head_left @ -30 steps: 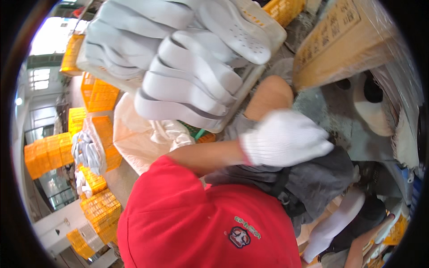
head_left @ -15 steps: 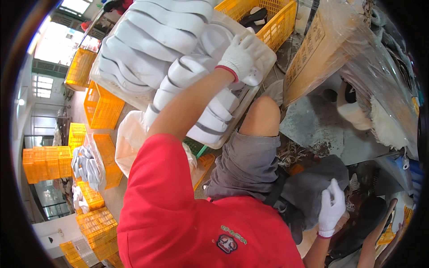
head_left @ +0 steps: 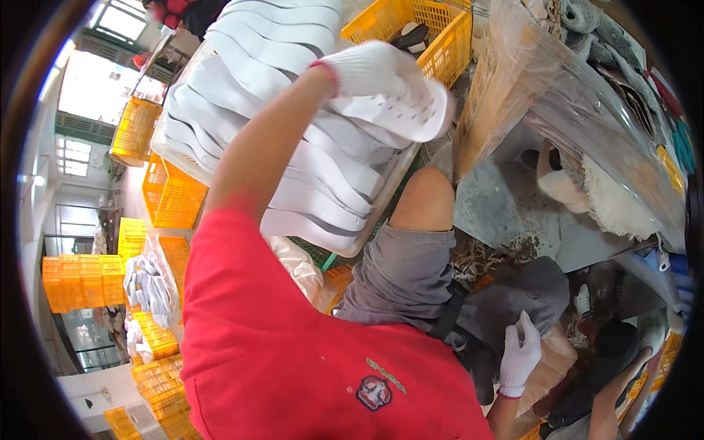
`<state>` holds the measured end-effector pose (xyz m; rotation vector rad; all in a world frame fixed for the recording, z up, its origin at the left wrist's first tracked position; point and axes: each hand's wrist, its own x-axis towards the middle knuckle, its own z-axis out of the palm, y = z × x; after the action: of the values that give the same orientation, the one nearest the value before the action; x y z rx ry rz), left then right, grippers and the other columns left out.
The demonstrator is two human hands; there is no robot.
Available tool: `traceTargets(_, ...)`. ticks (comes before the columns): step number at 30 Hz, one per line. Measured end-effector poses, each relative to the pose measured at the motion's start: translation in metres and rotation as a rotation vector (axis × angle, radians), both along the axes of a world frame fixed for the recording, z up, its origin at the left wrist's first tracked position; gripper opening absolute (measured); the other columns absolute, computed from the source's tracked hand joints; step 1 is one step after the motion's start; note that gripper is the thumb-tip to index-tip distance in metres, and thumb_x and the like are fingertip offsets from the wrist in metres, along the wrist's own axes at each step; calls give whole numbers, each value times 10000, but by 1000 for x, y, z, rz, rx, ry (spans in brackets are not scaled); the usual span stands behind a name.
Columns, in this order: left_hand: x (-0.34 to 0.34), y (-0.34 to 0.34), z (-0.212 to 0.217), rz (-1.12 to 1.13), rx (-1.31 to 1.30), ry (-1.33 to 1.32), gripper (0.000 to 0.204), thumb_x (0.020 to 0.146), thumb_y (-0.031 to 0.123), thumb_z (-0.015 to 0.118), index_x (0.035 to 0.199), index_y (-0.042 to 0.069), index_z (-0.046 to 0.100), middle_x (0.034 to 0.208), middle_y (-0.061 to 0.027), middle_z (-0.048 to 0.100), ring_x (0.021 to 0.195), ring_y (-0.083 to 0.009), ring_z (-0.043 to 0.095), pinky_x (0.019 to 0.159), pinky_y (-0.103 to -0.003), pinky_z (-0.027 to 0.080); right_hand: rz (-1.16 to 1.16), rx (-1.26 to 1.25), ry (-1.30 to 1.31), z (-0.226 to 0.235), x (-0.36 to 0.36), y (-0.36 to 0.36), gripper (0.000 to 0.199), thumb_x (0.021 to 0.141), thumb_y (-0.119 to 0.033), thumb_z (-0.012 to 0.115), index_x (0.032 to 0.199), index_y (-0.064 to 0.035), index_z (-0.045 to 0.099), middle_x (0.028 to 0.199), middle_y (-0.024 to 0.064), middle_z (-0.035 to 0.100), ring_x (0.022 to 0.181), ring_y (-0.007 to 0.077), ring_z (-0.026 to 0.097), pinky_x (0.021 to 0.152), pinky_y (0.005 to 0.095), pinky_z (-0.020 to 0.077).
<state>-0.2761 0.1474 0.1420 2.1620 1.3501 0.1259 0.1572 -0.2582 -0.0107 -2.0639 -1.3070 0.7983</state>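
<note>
My left hand (head_left: 378, 70), in a white knit glove with a red cuff, reaches over the stack and is closed on a white shoe sole (head_left: 411, 117) dotted with small holes. Motion blurs the hand, and its fingertips are hidden. Beneath and beside it, rows of white soles with wavy sides (head_left: 323, 165) fill a pale crate (head_left: 367, 238). My right hand (head_left: 521, 356), gloved too, hovers at the lower right beside grey cloth (head_left: 524, 290). Its fingers are loosely bent and apart, with nothing visible in them.
Beyond the stack stands a yellow crate (head_left: 447, 48) with dark items inside. A plastic-wrapped cardboard piece (head_left: 488, 95) rises on the right above a grey sheet (head_left: 506, 194). Several yellow crates (head_left: 81, 282) line the left. Someone in red (head_left: 172, 9) is at the far upper left.
My left hand has moved slightly left and up, and the perforated sole is now raised under it. More soles lie in the near row. My right hand has shifted left and slightly down.
</note>
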Motion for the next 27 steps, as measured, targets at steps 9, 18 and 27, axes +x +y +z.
traceTargets(9,142,-232,-70,845,-451,-886,443,1111,341,638,1464,73,642,1328,-101,738,1229,-204,698,1080,-391,555,15,311,301,62,-56,22,821,882,-133,822,1593,96,480,1614,267,532,1454,382,558,1246,446,414)
traceTargets(18,361,-237,-168,271,-751,-1575,332,1057,144,661,1366,27,687,1206,-169,768,1149,-183,717,953,-419,594,-492,253,206,107,-26,27,581,993,-30,729,1534,48,531,1461,121,639,1330,217,611,1094,345,506)
traceTargets(27,338,-76,-186,483,-819,-673,480,1113,377,573,1413,27,707,1135,-129,812,1152,-240,746,1008,-396,581,-128,528,40,67,54,170,344,983,-128,642,1256,58,741,1063,175,769,890,217,738,836,356,611)
